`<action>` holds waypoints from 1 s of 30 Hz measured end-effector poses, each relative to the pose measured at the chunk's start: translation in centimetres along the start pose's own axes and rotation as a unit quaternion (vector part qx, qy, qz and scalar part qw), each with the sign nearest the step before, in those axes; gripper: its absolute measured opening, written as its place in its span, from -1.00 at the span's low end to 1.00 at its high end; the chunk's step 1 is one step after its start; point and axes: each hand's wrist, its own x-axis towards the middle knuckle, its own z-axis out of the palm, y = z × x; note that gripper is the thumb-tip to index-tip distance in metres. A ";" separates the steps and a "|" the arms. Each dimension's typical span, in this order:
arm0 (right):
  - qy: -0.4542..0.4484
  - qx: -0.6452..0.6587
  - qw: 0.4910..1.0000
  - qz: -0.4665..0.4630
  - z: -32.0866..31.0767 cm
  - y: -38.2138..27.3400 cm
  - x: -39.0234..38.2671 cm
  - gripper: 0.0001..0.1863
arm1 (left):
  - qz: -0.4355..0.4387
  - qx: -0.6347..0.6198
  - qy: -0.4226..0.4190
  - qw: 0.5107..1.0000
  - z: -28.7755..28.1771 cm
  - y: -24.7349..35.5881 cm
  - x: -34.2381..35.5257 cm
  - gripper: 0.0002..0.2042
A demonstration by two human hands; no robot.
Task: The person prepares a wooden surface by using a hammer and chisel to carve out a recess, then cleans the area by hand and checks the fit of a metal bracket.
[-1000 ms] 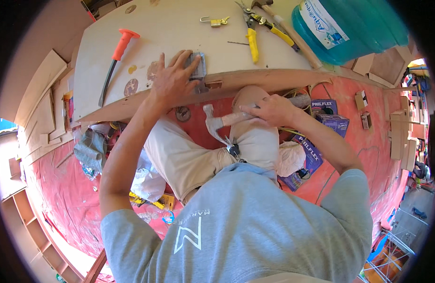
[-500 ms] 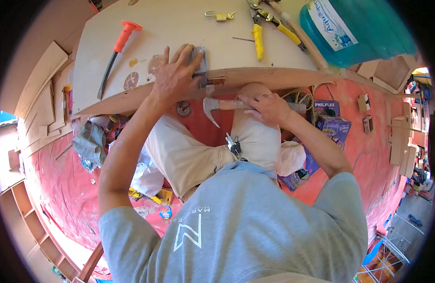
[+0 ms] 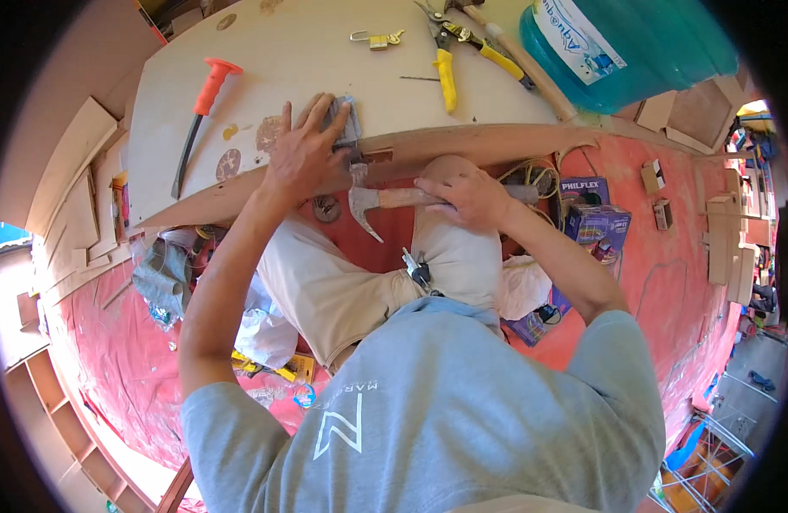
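Observation:
My left hand (image 3: 304, 158) lies with its fingers spread on a small grey metal plate (image 3: 351, 128) at the near edge of a pale wooden board (image 3: 317, 56). The fingers cover part of the plate. My right hand (image 3: 472, 198) is wrapped round the handle of a claw hammer (image 3: 364, 203), above my knee. The hammer's head is close under the plate's lower end; I cannot tell whether they touch. A small notch (image 3: 379, 156) shows in the board's edge beside the plate.
A chisel with an orange grip (image 3: 212, 90), a brass padlock (image 3: 381, 40), yellow-handled snips (image 3: 446, 77) and another hammer (image 3: 531, 68) lie on the board. A large teal water container (image 3: 659, 51) stands at its right. Purple boxes (image 3: 597, 224) sit on the red floor covering (image 3: 667, 282).
The view has shifted slightly, so the board and tools appear lower and further left. My left fingers have drawn back a little, baring more of the plate. The hammer stays near it.

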 end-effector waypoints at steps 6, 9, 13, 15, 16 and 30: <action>-0.118 0.007 0.992 0.054 -1.6 -1.2 -0.3 -0.49 | -0.005 0.003 -0.007 1.000 0.2 -0.1 -0.4 -0.32; -0.141 -0.035 0.987 0.066 -0.7 -1.8 -0.4 -0.42 | -0.003 -0.007 -0.010 1.000 -0.3 0.2 -0.1 -0.36; -0.203 -0.006 0.979 0.005 -1.7 -3.3 0.5 -0.45 | 0.015 -0.010 -0.018 1.000 0.0 -1.0 -0.4 -0.46; -0.171 -0.023 0.985 -0.030 -0.7 -3.1 1.5 -0.46 | 0.018 -0.008 -0.018 1.000 0.1 -1.0 -0.2 -0.48; -0.075 -0.011 0.997 -0.009 1.0 -1.7 2.2 -0.47 | 0.021 -0.008 -0.018 1.000 0.1 -1.0 -0.2 -0.50; -0.125 0.046 0.988 0.082 1.7 -4.7 2.2 -0.43 | 0.030 -0.011 -0.018 0.999 0.4 -0.9 -0.4 -0.50</action>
